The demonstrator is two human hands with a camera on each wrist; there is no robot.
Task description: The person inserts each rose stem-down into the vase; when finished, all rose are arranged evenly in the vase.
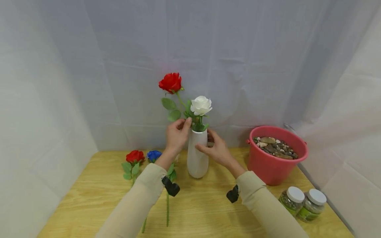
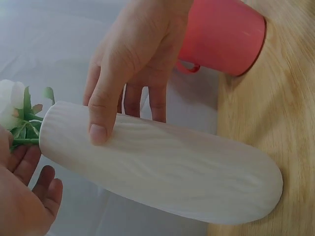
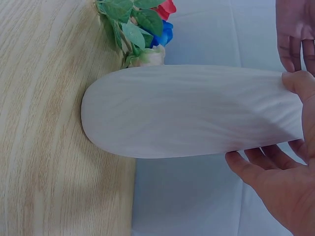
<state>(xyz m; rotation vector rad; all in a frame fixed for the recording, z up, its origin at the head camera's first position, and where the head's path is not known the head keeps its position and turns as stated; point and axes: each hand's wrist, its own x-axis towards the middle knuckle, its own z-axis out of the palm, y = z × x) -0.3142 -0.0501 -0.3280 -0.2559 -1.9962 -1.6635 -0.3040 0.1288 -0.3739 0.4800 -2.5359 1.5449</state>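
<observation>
Wood tabletop (image 1: 205, 208): L grip (image 1: 178, 135) pinches red rose (image 1: 170, 82) by stem at vase (image 1: 197, 162) mouth.
Rose leans up-L; R grip (image 1: 217, 149) clasps upright vase nr top.

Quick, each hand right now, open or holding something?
Left hand: pinching a flower stem at the mouth of the white vase.
Right hand: holding the white vase near its top.

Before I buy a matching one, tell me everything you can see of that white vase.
The tall white vase looks ceramic, tapering upward, with shallow wavy ridges and a rounded base. It stands roughly upright on the pale wooden table. A green-leaved white rose rises from its narrow top; the person's right grip holds its upper body.
</observation>
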